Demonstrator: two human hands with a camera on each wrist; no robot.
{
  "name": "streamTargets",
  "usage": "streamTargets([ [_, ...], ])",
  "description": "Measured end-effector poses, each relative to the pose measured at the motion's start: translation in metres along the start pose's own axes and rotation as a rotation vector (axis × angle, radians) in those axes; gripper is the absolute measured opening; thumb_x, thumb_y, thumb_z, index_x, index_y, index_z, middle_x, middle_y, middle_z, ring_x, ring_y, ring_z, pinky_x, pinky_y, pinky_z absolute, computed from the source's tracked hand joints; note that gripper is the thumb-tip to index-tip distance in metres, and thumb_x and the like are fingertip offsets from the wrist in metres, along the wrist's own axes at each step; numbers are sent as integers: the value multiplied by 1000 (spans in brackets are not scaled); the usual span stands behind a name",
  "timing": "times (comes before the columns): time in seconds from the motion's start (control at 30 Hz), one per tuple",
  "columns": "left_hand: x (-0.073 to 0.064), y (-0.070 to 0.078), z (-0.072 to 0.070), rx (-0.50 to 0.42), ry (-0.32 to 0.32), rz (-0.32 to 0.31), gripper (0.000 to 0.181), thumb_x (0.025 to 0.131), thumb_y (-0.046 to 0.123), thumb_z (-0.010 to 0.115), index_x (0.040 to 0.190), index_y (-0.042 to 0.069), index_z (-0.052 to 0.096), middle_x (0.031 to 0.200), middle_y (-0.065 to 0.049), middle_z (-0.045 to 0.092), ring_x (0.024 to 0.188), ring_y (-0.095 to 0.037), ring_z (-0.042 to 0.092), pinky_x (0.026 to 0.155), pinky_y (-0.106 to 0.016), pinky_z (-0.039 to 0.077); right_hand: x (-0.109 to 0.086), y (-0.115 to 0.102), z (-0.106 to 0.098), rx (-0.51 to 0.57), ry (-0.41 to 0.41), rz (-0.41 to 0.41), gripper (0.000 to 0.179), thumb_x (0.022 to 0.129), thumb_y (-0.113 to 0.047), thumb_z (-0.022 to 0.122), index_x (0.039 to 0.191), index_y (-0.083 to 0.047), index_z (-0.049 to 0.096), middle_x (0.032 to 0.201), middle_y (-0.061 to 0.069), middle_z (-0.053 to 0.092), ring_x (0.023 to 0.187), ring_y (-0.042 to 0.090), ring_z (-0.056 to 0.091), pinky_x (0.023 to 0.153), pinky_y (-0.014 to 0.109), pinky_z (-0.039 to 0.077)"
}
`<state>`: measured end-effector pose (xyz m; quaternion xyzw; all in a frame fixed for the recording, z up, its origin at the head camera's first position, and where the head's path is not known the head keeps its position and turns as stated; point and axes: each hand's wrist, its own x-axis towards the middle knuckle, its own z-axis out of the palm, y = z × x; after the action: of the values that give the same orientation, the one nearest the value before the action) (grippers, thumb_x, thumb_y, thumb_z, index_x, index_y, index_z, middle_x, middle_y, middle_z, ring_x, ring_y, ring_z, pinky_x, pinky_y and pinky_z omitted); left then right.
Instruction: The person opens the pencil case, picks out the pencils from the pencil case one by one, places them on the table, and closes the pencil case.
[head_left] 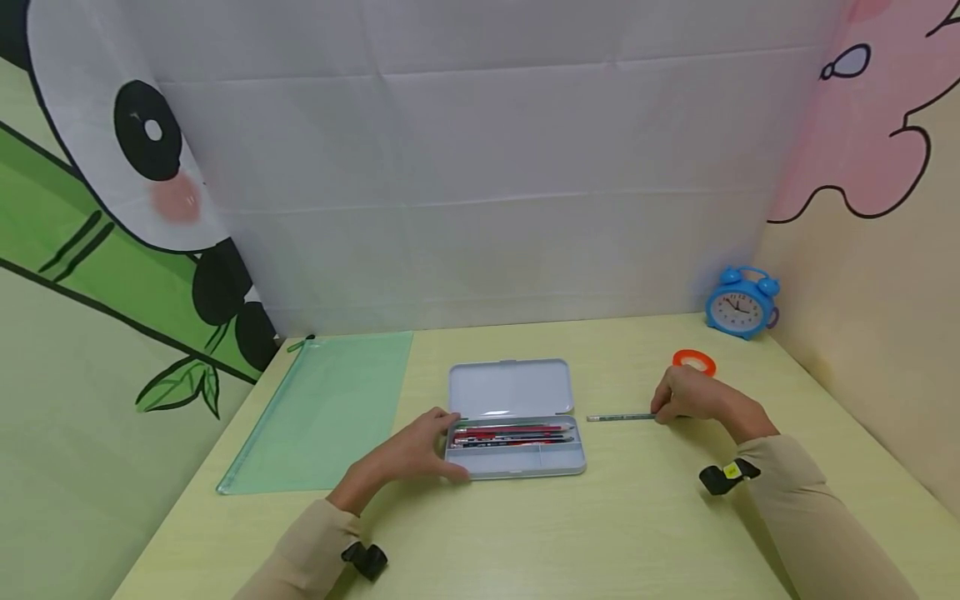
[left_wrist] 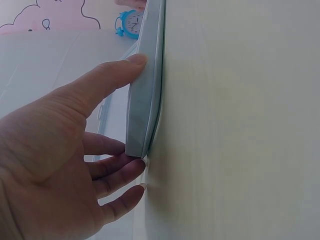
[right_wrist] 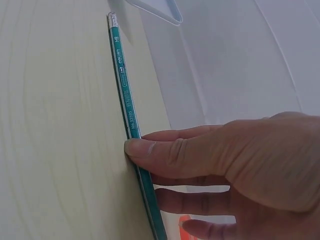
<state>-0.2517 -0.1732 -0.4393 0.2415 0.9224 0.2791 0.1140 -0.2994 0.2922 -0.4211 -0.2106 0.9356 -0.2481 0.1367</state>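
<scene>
A pale pencil case (head_left: 517, 474) lies with its lid (head_left: 512, 390) folded back, several red and dark pencils (head_left: 510, 435) inside. At its left end my left hand (head_left: 416, 450) holds the case, thumb on the front side and fingers around the back corner. In the left wrist view that thumb (left_wrist: 117, 75) presses the case's side wall (left_wrist: 142, 100). To the right of the case, my right hand (head_left: 690, 396) pinches a green pencil (right_wrist: 121, 75) between thumb and fingers. Its white-tipped end points toward the case.
An orange ring of tape (head_left: 695, 361) lies just beyond my right hand. A blue alarm clock (head_left: 738, 304) stands at the back right corner. On the left lies a green translucent zip pouch (head_left: 330, 408). A white sheet (head_left: 487, 208) hangs behind the table.
</scene>
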Motion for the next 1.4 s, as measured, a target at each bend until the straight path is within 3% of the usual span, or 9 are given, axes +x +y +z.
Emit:
streamTargets([
  [0.43, 0, -2, 2, -1, 0, 0, 101, 73, 42, 90, 148, -5, 42, 128, -12, 51, 110, -24, 49, 96, -45, 45, -3, -3, -2, -2, -1, -4, 10, 83, -9, 81, 93, -6, 80, 89, -1, 71, 78, 16, 56, 69, 31, 50],
  [0.7, 2, -3, 3, -4, -4, -1, 101, 73, 44, 89, 148, -4, 42, 129, -11, 51, 111, -22, 49, 97, -45, 45, -2, -7, -3, -52, 73, -27, 14, 87, -12, 78, 97, -3, 80, 92, 2, 73, 85, 18, 63, 73, 33, 54],
  [1.07, 2, -1, 2, -7, 1, 1, 100, 73, 43, 89, 148, -5, 43, 128, -11, 51, 110, -22, 49, 96, -45, 45, -3, -50, -6, -107, 155, -187, 13, 91, -19, 75, 96, -8, 80, 86, -6, 71, 75, 10, 61, 66, 26, 52],
  [1.27, 2, -1, 1, -5, 0, 0, 100, 73, 42, 89, 148, -5, 43, 125, -10, 51, 108, -21, 49, 94, -44, 46, 2, -77, 7, -114, 164, -226, 11, 91, -14, 74, 98, -8, 80, 87, -7, 69, 73, 9, 59, 65, 24, 51],
  [1.4, 1, -2, 1, -8, -1, -5, 100, 73, 43, 89, 148, -4, 42, 125, -10, 51, 108, -21, 49, 94, -43, 46, 9, -95, 20, -134, 178, -305, 10, 90, -9, 74, 98, -5, 78, 87, -6, 69, 71, 7, 58, 64, 24, 51],
])
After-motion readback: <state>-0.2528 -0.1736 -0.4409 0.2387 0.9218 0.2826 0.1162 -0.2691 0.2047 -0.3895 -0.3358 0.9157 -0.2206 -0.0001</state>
